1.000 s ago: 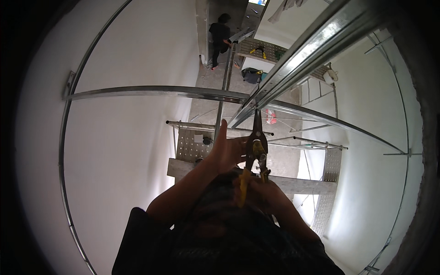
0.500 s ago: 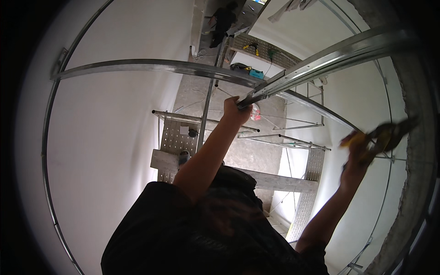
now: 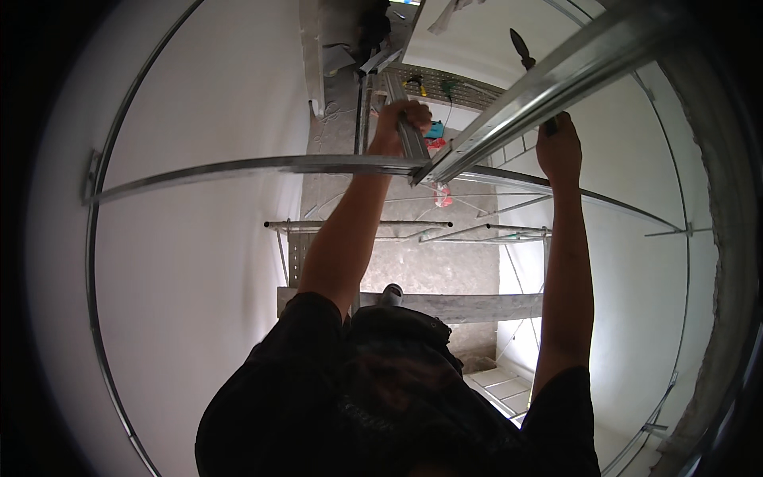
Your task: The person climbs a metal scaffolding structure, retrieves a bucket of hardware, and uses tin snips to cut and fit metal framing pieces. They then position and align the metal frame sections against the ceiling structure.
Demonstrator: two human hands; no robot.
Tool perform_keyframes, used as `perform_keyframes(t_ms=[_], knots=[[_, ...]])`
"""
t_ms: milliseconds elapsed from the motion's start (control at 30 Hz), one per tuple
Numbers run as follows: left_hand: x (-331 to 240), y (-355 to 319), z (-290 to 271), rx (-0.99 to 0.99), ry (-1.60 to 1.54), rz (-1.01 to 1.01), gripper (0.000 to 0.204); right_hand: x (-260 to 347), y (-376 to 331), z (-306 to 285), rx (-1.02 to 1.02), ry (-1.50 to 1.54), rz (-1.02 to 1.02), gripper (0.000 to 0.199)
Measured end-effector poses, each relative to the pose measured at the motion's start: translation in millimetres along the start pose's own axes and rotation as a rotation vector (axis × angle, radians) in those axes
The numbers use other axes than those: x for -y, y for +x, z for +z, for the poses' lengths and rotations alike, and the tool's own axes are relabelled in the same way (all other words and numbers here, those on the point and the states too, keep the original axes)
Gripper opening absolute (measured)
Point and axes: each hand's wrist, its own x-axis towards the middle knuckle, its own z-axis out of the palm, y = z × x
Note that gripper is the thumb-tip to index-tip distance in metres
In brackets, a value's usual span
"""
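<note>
Both my arms reach up to a long shiny metal profile (image 3: 556, 75) that runs diagonally across the upper right. My left hand (image 3: 404, 121) grips a short metal channel piece (image 3: 413, 143) where it meets that profile and a curved metal rail (image 3: 238, 168). My right hand (image 3: 558, 147) is closed on a hand tool just behind the profile. The tool's dark pointed tip (image 3: 520, 48) sticks out above the profile; its handles are hidden in my fist.
White walls with thin metal framing stand left and right. Below is a scaffold frame (image 3: 358, 226) with a perforated platform (image 3: 298, 250) and a plank (image 3: 477, 306). A concrete floor with small coloured items (image 3: 437, 139) lies beyond.
My hands were together on the yellow-handled tool near my chest. The left hand went up to the metal channel, and the right hand swung out right, then up behind the profile.
</note>
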Motion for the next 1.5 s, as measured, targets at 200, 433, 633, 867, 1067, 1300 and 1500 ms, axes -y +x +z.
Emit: perform_keyframes(t_ms=[200,433,633,867,1067,1300,1500], knots=[[-20,20,72,0.114,0.621,0.191,0.016,2,-1,0,-0.051,0.111,0.081,0.030],[-22,-41,45,-0.164,0.763,0.134,0.046,1,-45,-72,-0.074,1.058,0.289,0.023],[-6,-223,105,-0.293,2.177,-0.429,0.028,-52,-216,-103,0.322,1.168,0.491,0.020],[-16,-231,221,-0.771,2.150,0.541,0.040,-29,-298,16,0.835,1.120,0.500,0.020],[-18,-122,192,-0.991,2.445,0.130,0.071,7,-236,90,1.176,1.169,0.251,0.031],[16,-86,192,-1.095,2.527,-0.433,0.064,39,-189,110,1.219,1.212,-0.045,0.034],[20,-86,188,-0.751,2.838,-0.263,0.048,46,-181,119,1.247,1.257,-0.139,0.036]])
